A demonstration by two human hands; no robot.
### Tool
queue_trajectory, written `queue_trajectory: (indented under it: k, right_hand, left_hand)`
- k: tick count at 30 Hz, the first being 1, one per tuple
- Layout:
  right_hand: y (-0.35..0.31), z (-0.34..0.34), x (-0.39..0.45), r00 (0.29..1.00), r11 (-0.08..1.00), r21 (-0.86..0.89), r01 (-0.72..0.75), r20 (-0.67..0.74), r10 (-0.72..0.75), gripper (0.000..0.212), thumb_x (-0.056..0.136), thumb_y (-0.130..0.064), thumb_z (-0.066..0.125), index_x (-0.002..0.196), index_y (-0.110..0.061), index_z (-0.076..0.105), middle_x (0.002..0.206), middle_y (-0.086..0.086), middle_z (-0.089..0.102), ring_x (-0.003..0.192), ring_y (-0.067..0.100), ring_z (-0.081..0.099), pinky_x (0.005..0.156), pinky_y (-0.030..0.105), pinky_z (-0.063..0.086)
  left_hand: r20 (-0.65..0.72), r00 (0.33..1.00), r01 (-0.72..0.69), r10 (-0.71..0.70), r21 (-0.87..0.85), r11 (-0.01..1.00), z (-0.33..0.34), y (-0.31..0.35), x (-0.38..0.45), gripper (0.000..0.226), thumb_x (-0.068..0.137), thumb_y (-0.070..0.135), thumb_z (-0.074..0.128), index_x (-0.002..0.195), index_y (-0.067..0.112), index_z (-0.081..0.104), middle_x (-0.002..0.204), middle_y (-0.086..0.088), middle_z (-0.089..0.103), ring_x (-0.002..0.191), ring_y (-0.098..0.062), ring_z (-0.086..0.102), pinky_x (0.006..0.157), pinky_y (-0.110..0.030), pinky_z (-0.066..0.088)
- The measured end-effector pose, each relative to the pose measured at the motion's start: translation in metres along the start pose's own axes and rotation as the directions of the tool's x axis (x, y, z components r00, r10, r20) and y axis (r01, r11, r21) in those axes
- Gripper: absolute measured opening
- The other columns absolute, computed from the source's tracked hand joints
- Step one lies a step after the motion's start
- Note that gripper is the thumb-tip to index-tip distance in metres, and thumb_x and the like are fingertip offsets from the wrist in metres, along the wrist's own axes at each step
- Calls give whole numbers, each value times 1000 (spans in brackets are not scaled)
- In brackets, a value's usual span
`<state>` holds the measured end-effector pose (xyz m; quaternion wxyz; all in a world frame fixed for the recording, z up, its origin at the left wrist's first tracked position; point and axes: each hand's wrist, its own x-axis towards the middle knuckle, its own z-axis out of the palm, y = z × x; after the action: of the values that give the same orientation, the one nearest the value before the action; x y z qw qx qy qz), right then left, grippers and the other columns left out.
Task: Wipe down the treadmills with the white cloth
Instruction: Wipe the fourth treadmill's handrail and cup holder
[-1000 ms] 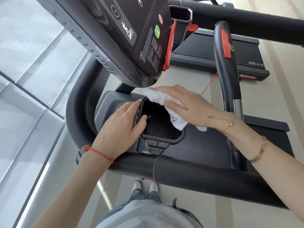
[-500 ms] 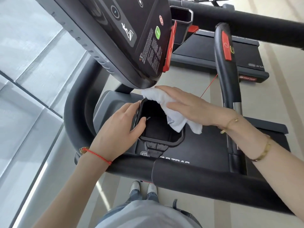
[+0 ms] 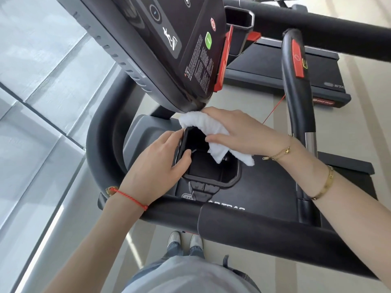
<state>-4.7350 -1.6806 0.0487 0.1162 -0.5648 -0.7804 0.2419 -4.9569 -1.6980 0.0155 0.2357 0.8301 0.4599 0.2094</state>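
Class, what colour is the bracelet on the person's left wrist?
Red, a thin cord bracelet on the left wrist, seen in the head view.

The person's left forearm reaches up from the lower left, a red cord tied round the wrist. The left hand (image 3: 156,163) is turned palm down, its fingers (image 3: 171,137) curled forward and its thumb hooked inward, so that thumb and fingers pinch between them. The right forearm comes in from the lower right, crossing toward the centre, with a gold bangle on the forearm and a thin gold chain at the wrist. The right hand (image 3: 239,132) lies flat, palm down, fingers straight and slightly spread, pointing left and pressing downward.
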Motion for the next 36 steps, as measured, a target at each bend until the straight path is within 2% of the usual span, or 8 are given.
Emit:
queue_trajectory:
  k: [3,9,14,20,24,29,33,36]
  right_hand:
    - [6,4,-8,997,997,67,-48,-50,51,53,94,-42,57,142,-32,38,115,-5,61,101,16,53,82,28,42]
    - [24,-5,-36,966,960,133,-246,110,232,55,93,-53,46,138,-28,28,98,-2,63,87,15,61,74,27,48]
    - [4,-1,5,991,989,-113,-98,77,107,48,97,-49,46,133,-18,38,86,-7,52,77,14,53,61,16,35]
    - [-7,18,8,985,959,-256,-126,-149,90,45,95,-56,42,121,-19,47,91,-7,56,85,24,58,65,34,34]
    - [-1,21,-19,957,975,7,-221,-193,218,48,96,-52,45,138,-32,36,121,-3,56,101,21,55,74,32,33]
    - [-11,41,-66,887,837,422,-348,-142,440,62,98,-46,42,149,-33,9,139,1,40,110,19,53,85,33,47]
    - [-8,30,-44,842,771,463,-437,-92,532,48,100,-44,41,139,-19,26,105,0,57,81,12,59,59,19,44]
    - [-9,17,-33,846,765,468,-443,-65,529,40,101,-46,39,131,-20,37,96,-4,58,80,13,59,60,25,45]
  left_hand:
    - [7,1000,1,-1,-3,1000,0,-2,0,48,95,37,49,140,21,47,118,4,59,102,-13,59,88,-34,49]
    - [1,1000,5,-5,-6,1000,0,-2,1,47,95,36,49,140,22,47,119,5,59,105,-13,59,90,-32,49]
    - [3,1000,1,-1,-14,1000,0,-1,0,46,95,37,48,138,19,48,118,3,59,103,-16,60,89,-39,51]
    - [14,1000,9,-9,-20,1000,0,-1,1,49,95,39,46,140,19,47,118,4,59,103,-15,60,88,-39,51]
    - [15,1000,7,-7,-22,1000,-1,-2,1,49,95,38,47,140,19,47,120,5,59,105,-16,60,88,-38,51]
    - [20,1000,8,-8,1,1000,0,-2,2,54,95,40,44,143,15,45,125,3,58,110,-16,59,92,-36,50]
    - [33,999,6,-6,-1,1000,0,-3,2,55,94,41,43,143,15,44,125,2,58,111,-15,58,93,-34,49]
    - [41,999,6,-6,2,1000,0,-3,3,54,95,41,43,143,17,45,124,1,58,112,-16,58,93,-34,49]
